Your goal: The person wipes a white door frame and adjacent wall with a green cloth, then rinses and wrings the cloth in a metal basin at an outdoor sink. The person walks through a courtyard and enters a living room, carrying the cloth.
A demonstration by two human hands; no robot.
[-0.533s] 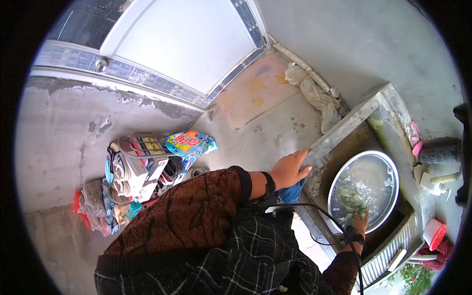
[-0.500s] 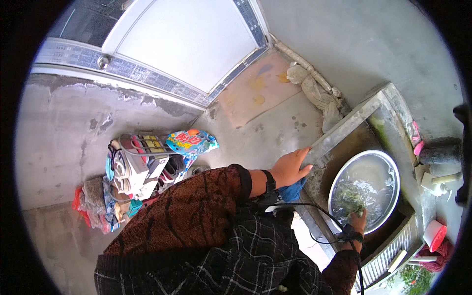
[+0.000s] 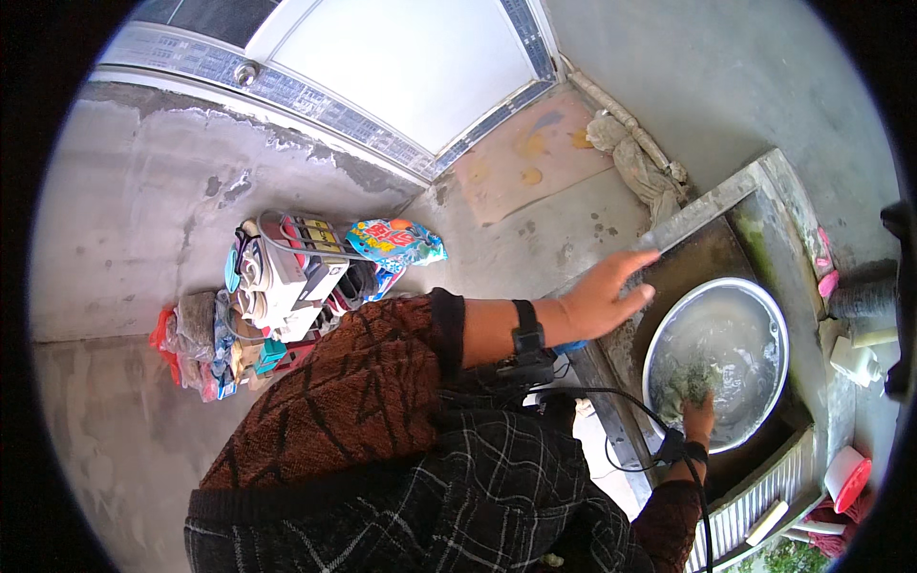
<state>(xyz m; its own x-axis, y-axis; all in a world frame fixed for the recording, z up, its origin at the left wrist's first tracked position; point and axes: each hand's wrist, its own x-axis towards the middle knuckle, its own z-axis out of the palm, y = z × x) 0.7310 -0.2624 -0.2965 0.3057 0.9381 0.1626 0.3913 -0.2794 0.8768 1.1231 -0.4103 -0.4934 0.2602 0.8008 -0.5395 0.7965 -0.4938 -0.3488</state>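
Observation:
A round metal basin (image 3: 776,401) of cloudy water stands inside a concrete sink (image 3: 702,212). My right hand (image 3: 699,416) dips into the near left part of the basin, its fingers closed around a bunch of leafy greens (image 3: 676,390). The greens lie partly under water, and the fingertips are hidden among them. My left hand (image 3: 607,296) hovers by the sink's left edge, thumb and fingers apart, holding nothing. Black straps circle both wrists.
A ribbed washboard slab (image 3: 740,520) with a pale bar (image 3: 767,523) adjoins the sink. A white tub with a red rim (image 3: 848,480) stands at right. A loaded shoe rack (image 3: 287,277) is at left, below a white door (image 3: 401,67). A black cable (image 3: 626,406) crosses near my right wrist.
My left hand has come off the sink's edge and moved right, its fingers stretching out. My right hand stays in the basin with the greens, which have shifted slightly in the water.

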